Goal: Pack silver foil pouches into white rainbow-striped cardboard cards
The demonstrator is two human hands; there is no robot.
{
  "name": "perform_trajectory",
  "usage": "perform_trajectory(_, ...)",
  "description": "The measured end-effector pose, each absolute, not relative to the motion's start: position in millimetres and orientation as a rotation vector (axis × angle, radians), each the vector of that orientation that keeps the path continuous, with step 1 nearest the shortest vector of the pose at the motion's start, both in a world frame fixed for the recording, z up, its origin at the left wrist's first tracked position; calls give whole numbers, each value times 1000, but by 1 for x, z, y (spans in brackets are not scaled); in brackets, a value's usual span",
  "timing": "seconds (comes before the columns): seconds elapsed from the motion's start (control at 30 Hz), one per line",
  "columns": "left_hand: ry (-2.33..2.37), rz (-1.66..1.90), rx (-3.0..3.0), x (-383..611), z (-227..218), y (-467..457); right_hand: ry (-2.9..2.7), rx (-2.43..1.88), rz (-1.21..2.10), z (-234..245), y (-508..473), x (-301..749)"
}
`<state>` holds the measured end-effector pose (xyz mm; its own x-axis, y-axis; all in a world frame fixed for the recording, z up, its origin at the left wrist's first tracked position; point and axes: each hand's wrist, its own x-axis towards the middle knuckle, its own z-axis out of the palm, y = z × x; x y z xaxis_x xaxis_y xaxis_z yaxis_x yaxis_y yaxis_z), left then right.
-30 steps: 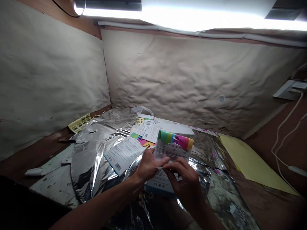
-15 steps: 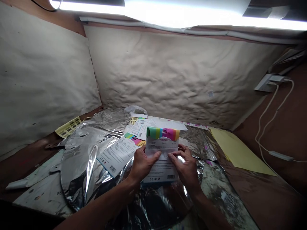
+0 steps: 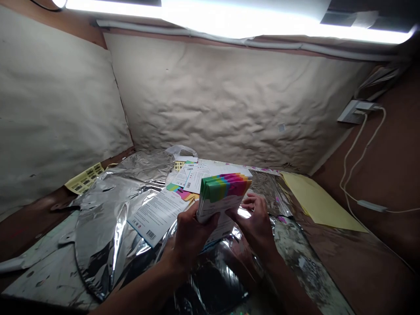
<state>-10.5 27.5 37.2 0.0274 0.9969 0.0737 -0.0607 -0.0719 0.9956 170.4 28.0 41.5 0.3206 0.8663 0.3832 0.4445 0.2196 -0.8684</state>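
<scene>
**Rainbow-striped card box (image 3: 223, 194) tilted above crumpled silver foil (image 3: 105, 218)**

The left hand (image 3: 193, 238) pinches the box's lower end, fingers wrapped across its white face, and holds it up off the foil, leaning it. The right hand (image 3: 254, 225) stands open with curled fingers just beside the lower corner; whether it touches the box is hard to make out. The glossy, creased foil spreads beneath both hands, throwing back glare and dark reflections. A white leaflet (image 3: 157, 216) lies on it near the left hand, with a printed barcode; its small text is too fine to read. Overlapping printed papers (image 3: 197, 177) sit just behind the box, partly hidden by it. A yellow sheet (image 3: 318, 201) lies to the right on the brown worktop (image 3: 367, 249), and a sheet of barcode stickers (image 3: 84, 178) lies at the far left. Wrinkled paper (image 3: 229, 96) lines the wall behind.
</scene>
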Motion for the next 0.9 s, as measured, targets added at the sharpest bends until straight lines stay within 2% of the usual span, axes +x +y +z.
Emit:
perform_trajectory(0.17, 1000, 1305, 1368, -11, 47, 29, -1155, -1037, 1216, 48, 28, 175)
perform_trajectory(0.23, 892, 1251, 1307, -11, 50, 32, -1114, -942, 1348, 49, 26, 176)
perform_trajectory(0.6, 728, 1200, 1440, -13, 37, 49, -1178, -949, 1213, 36, 25, 173)
perform_trajectory(0.8, 1050, 1380, 1445, -9, 27, 47, -979, -1152, 903, 42, 17, 170)
perform_trajectory(0.9, 763, 1166, 1416, -7, 25, 44, -1229, -1156, 792, 43, 8, 162)
